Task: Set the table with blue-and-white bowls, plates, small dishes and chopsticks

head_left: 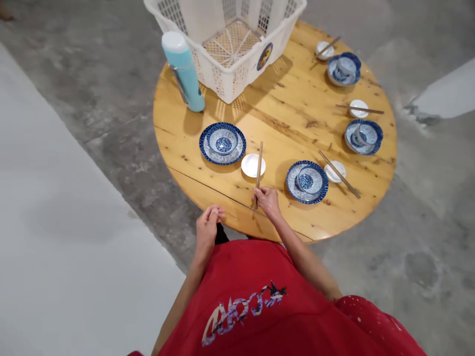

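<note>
My right hand (266, 199) grips a pair of wooden chopsticks (259, 163) near their lower end. Their far part lies across the right side of a small white dish (251, 165). To the left of that dish, a glass bowl (222, 142) sits on a blue-and-white plate (205, 154). My left hand (208, 228) hovers at the table's near edge, its fingers curled together and no object showing in it. Right of my right hand stands another blue-and-white plate (293, 190) with a bowl (310, 180) on it.
The round wooden table (274, 104) carries a large white plastic basket (237, 81) at the back. A light-blue thermos (187, 79) stands beside it. Along the right side are more plates with bowls (363, 137), white dishes (358, 105) and chopsticks (339, 174).
</note>
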Action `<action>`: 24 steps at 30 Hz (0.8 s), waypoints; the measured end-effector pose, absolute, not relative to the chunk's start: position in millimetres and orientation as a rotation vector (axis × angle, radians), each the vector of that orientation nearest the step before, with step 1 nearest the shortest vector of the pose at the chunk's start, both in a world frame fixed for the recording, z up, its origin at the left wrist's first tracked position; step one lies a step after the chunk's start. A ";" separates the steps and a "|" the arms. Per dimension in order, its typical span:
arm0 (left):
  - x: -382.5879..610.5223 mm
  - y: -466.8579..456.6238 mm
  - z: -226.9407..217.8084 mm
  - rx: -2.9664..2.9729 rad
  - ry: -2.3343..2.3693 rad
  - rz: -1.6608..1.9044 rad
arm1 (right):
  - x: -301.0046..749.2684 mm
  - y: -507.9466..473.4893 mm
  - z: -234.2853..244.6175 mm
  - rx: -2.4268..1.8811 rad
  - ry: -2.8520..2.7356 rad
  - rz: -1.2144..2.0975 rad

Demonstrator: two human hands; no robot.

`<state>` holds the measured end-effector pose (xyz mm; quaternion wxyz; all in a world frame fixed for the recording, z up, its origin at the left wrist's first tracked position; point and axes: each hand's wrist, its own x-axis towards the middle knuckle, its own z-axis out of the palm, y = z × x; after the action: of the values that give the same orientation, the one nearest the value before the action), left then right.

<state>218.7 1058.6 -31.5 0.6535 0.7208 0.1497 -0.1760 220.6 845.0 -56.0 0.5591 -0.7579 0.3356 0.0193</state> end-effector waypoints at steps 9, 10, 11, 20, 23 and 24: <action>315.1 1135.6 -40.0 1.724 0.177 -0.547 | 262.6 894.9 -59.5 -1.746 1.040 -0.087; 323.7 1141.7 -40.6 1.730 0.169 -0.556 | 266.2 898.2 -59.3 -1.748 1.069 -0.088; 331.4 1146.5 -40.6 1.735 0.161 -0.563 | 269.4 900.9 -59.1 -1.752 1.099 -0.083; 366.0 1148.9 -41.7 1.698 0.098 -0.600 | 283.7 908.3 -52.7 -1.920 1.267 0.001; 366.1 1145.5 -47.5 1.668 0.071 -0.622 | 285.9 907.5 -48.6 -1.970 1.278 0.027; 365.5 1144.8 -49.2 1.663 0.063 -0.631 | 286.3 907.3 -47.5 -1.986 1.280 0.036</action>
<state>365.5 1144.8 -49.2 0.6297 0.7259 0.0275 -0.2753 286.3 907.3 -47.5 0.3796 -0.7774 0.5013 0.0142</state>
